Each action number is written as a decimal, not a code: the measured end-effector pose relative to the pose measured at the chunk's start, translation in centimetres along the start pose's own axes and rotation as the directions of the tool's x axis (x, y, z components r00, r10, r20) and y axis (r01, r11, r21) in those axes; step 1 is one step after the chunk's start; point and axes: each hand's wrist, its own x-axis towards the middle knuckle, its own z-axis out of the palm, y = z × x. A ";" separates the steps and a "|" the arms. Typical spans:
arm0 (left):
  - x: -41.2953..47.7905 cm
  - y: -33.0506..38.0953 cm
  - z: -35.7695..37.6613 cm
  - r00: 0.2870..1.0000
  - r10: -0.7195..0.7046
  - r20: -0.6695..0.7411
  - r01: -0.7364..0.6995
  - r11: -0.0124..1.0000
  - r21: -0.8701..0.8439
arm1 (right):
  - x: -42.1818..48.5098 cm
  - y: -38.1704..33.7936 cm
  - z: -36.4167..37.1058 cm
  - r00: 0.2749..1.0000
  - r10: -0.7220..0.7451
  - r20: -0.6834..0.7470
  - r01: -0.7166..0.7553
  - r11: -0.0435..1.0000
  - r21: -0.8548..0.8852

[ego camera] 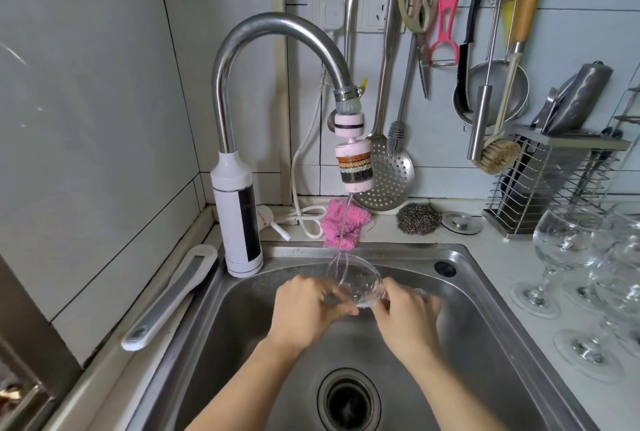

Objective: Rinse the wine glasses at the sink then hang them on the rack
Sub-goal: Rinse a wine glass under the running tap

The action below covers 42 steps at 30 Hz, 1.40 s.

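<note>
A clear wine glass [356,278] is held by both hands over the far half of a stainless-steel sink [242,326]. The bowl is gripped on one side by the curled fingers of the left hand [306,309]. The stem end is gripped by the right hand [407,318]; the stem itself is blurred and mostly hidden. The glass is tilted, with its mouth turned up toward the far edge of the sink. A thin stream of water [344,223] is received at the rim of the glass from a pink layered filter [354,167] on a curved chrome faucet [277,25]. A round black drain [349,399] is located near the front edge of the sink. Several more upright clear wine glasses [562,243] are grouped at the right edge of the pale counter [498,257]. A pink fluffy cloth [332,221] and a grey steel-wool scourer [419,218] are placed along the counter's far edge.
</note>
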 end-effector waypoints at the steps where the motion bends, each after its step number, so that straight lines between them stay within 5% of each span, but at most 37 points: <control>1: 0.1 0.1 0.1 0.997 -0.011 0.074 0.015 0.999 -0.051 | 0.0 -0.1 0.1 1.000 -0.005 0.006 0.005 1.000 -0.007; 5: -0.3 0.3 0.6 0.923 0.041 0.383 0.092 0.943 -0.321 | -0.1 0.4 -0.1 0.999 -0.025 0.040 0.025 1.000 -0.002; 11: -0.1 0.4 1.4 0.996 -0.074 0.049 0.073 0.997 0.021 | -0.2 -0.4 -0.1 1.000 0.003 -0.011 -0.003 1.000 0.011; 17: -0.1 0.0 1.1 0.879 0.009 0.477 0.286 0.792 -0.540 | 0.0 0.6 -0.7 0.999 -0.026 0.026 0.028 0.996 -0.085; 20: -0.1 0.3 1.5 0.947 -0.004 0.320 0.188 0.816 -0.546 | 0.0 0.3 -0.9 0.999 -0.015 0.035 0.017 0.999 -0.036; 24: 0.1 -0.6 1.8 0.996 -0.057 -0.073 0.032 0.951 -0.308 | -0.1 -0.1 -1.0 1.000 0.014 -0.012 -0.014 1.000 0.006; 26: 0.3 -0.7 1.6 0.998 -0.068 -0.015 0.056 0.912 -0.406 | -0.2 0.0 -1.2 0.999 0.027 -0.024 -0.026 0.998 0.058; 30: 0.1 -0.6 1.4 0.934 0.020 0.357 0.164 0.863 -0.477 | -0.3 0.0 -1.2 0.999 -0.036 -0.001 0.036 0.998 0.054; 37: 0.3 -1.1 1.3 0.991 -0.127 -0.034 0.112 0.949 -0.294 | -0.5 -0.9 -1.0 0.998 -0.020 -0.059 0.022 0.999 0.048; 42: 0.0 -0.5 1.1 0.947 0.010 0.321 0.144 0.881 -0.450 | -0.6 -0.6 -1.1 1.000 -0.020 0.001 0.020 1.000 0.001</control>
